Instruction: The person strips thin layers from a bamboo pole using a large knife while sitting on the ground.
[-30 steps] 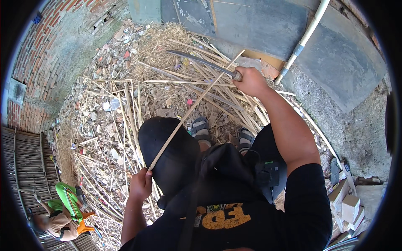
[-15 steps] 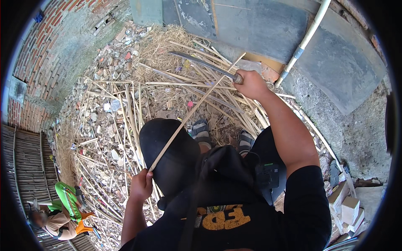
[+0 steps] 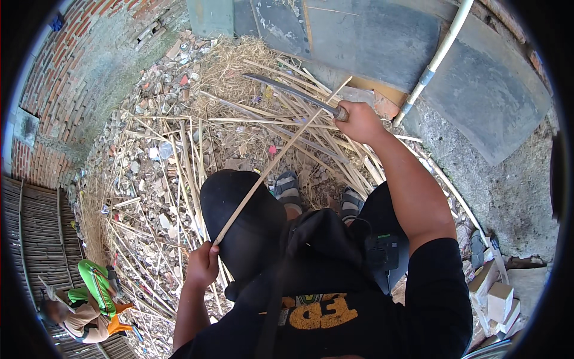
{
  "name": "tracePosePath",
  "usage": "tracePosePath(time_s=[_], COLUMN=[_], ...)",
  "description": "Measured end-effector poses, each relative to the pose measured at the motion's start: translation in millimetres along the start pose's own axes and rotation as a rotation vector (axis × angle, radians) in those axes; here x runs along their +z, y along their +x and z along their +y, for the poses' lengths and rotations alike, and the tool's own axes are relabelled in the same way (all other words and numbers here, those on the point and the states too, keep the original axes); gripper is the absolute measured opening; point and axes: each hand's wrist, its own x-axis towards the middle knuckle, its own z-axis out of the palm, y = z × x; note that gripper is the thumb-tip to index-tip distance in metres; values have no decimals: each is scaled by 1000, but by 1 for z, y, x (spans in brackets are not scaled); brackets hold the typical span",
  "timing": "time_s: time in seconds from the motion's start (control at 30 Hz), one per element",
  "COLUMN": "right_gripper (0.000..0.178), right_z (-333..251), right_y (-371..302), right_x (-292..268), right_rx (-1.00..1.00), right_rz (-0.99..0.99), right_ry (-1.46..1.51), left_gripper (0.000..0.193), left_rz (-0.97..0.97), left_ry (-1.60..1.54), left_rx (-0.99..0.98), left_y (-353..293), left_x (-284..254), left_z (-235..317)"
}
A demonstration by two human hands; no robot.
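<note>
My left hand point(image 3: 203, 266) is closed around the near end of a long, pale bamboo strip point(image 3: 266, 173). The strip slants up over my black-clad knee toward the far right. A machete point(image 3: 293, 91) with a long dark blade and a brown handle is gripped in my right hand point(image 3: 360, 122). Its blade points to the left and meets the strip close to the handle. From this view I cannot tell whether the edge bites into the strip. Beneath the blade, many loose bamboo strips point(image 3: 326, 143) lie crossed on the rubble.
Dry straw-like shavings point(image 3: 230, 66) are heaped at the far side. Grey panels point(image 3: 382, 39) and a pale pipe point(image 3: 439, 57) stand beyond my right hand. At the lower left, another person point(image 3: 89, 314) sits by a woven bamboo wall point(image 3: 42, 233). Pale blocks point(image 3: 499, 302) lie at the right.
The machete and my right hand have shifted very slightly to the right. My left hand and the strip look nearly still. The seated person's hand area has moved a little.
</note>
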Motion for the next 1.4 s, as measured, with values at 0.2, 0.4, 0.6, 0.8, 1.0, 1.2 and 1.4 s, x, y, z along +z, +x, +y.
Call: tracePosePath(time_s=[0.2,0.4,0.6,0.8,1.0,1.2,1.4], right_gripper=[29,30,29,29,31,32,32], right_z=[7,5,12,7,5,-3,-14], right_y=[0,1,1,0,0,-2,-5], right_x=[6,7,7,3,2,-3,-12], right_rx=[-52,-41,-80,-48,-39,-27,-6], right_rz=[69,42,63,32,29,9,19], right_ry=[17,17,12,10,18,30,34], left_gripper=[41,40,37,37,38,38,39], left_rz=[0,2,-18,6,4,-16,-20], left_ry=[-6,-7,22,8,-14,9,-8], left_rx=[-1,-6,-27,8,-4,-35,-18], left_y=[0,-2,-2,-1,-1,-3,-1], left_x=[-1,1,-3,-1,0,-1,-3], left_z=[2,-2,4,1,-2,-3,-3])
